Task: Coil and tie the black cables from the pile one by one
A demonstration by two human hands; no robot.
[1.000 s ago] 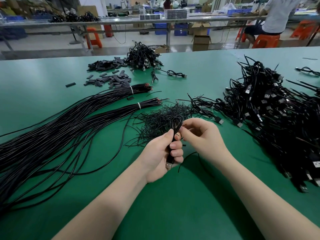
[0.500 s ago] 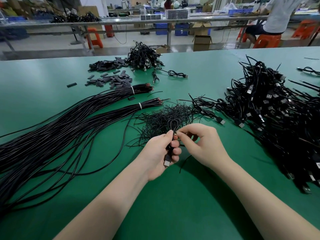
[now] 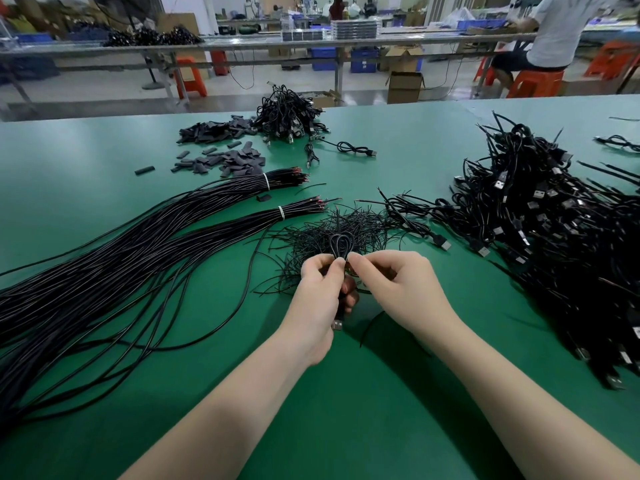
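Gripping a folded black cable (image 3: 341, 247) upright in the head view, the left hand (image 3: 320, 299) had its fingers curled round the bundled strands, with the loop end standing up above the fist and the USB plug (image 3: 337, 323) hanging out below; this hold probably kept the coil from springing open while it was bound. The right hand (image 3: 398, 285) pinched narrowly at the neck of the loop, thumb and forefinger touching the left thumb, apparently working a twist tie there, though the tie itself was too thin to make out. Both hands were raised just above the heap of twist ties (image 3: 339, 226), likely placed directly in front for easy reach. Long uncoiled cables (image 3: 104, 271), banded in two bundles, lay to the left on the green table (image 3: 346, 410); the pile of coiled USB cables (image 3: 554, 230) lay to the right, well apart, presumably finished work. Flat dark sleeve pieces (image 3: 228, 161) and another cable heap (image 3: 287, 116) sat farther back. No brand, label or legible writing was visible anywhere.
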